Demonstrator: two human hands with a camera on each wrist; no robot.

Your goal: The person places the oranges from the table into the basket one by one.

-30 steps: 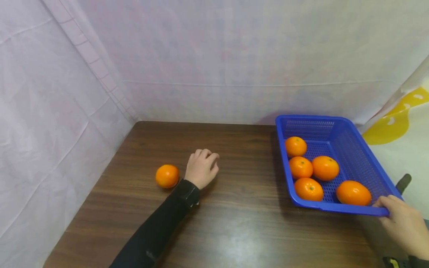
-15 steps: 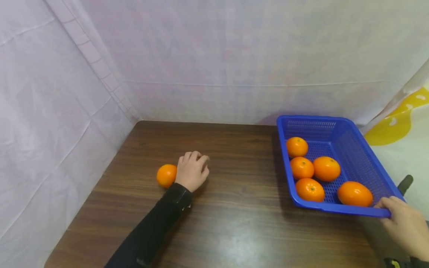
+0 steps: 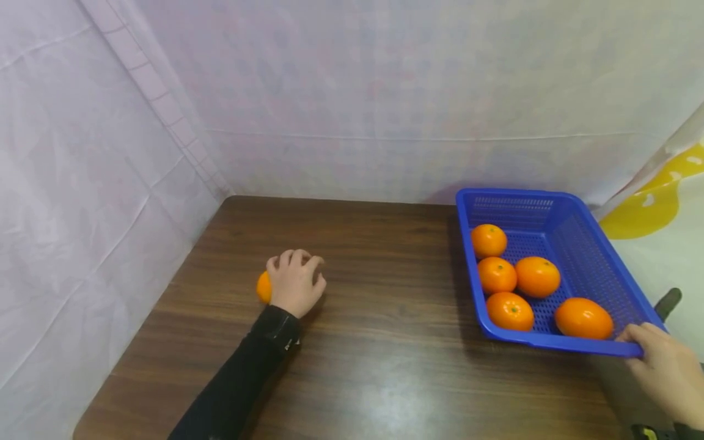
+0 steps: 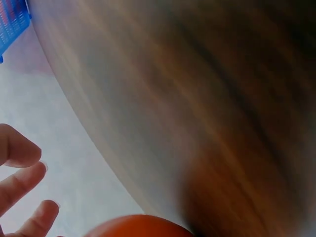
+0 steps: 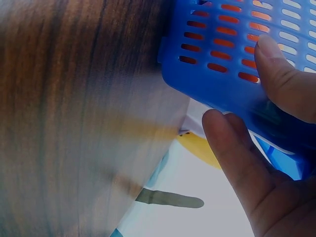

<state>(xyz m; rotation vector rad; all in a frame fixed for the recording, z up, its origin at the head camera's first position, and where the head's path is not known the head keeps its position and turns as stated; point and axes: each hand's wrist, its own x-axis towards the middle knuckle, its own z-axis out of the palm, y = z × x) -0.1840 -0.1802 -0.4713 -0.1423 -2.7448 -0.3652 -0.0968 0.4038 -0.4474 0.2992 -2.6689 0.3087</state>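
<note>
My left hand (image 3: pixel 296 283) hovers beside a lone orange (image 3: pixel 264 287) on the left half of the wooden table (image 3: pixel 385 366), partly covering it. Its fingers are loosely bent with nothing between them; contact with the fruit cannot be made out. In the left wrist view the top of that orange (image 4: pixel 140 228) shows below the fingertips (image 4: pixel 43 217). At the far right, my right hand (image 3: pixel 660 366) grips the near right corner of a blue plastic basket (image 3: pixel 583 349). Its thumb (image 5: pixel 284 81) presses on the slotted wall in the right wrist view. Several oranges (image 3: pixel 538 277) lie inside the basket.
A pale cloth (image 3: pixel 385 91) hangs behind the table, and another (image 3: pixel 82 214) runs along its left side. Past the right edge are a yellow-patterned cloth (image 3: pixel 643 214) and a dark, rounded stick-like piece (image 3: pixel 668 304).
My left hand has moved left toward the lone orange and now covers more of it. The right hand keeps its grip on the basket, which stays in place.
</note>
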